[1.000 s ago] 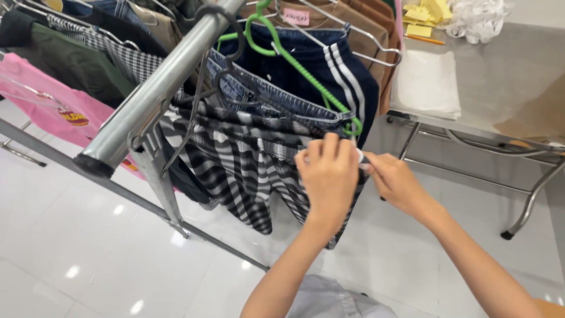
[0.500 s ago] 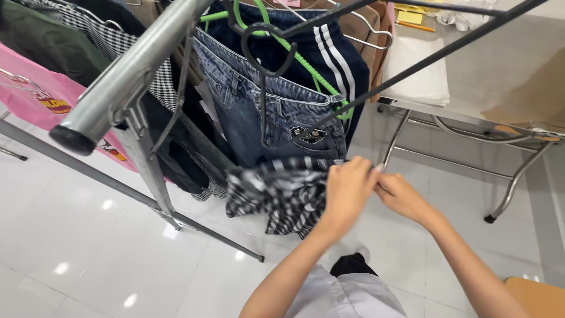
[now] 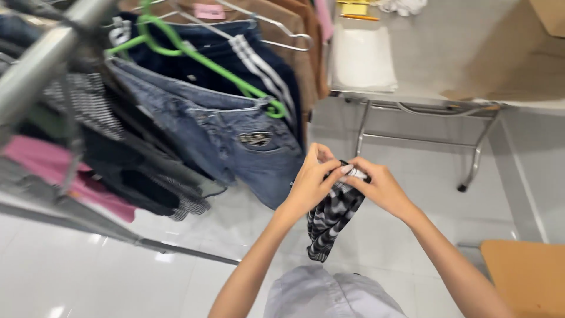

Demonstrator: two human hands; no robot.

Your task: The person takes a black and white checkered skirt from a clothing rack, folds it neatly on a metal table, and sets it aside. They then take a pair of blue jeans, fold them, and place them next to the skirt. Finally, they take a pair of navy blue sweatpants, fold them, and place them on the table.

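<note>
Lifted off the rack, checked cloth (bunched) hangs between both hands.

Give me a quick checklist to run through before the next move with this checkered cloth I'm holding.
1. Both hands on the cloth: ok. Left hand and right hand pinch the top of the black-and-white checkered cloth.
2. Cloth off the rack: ok; it hangs free beside the denim shorts.
3. Cloth off the floor: ok; its lower end dangles above the white tiles.
4. Cloth evenly folded: cannot tell, it is bunched.
5. Green hanger seated on the rail: cannot tell, its hook is blurred.
</note>
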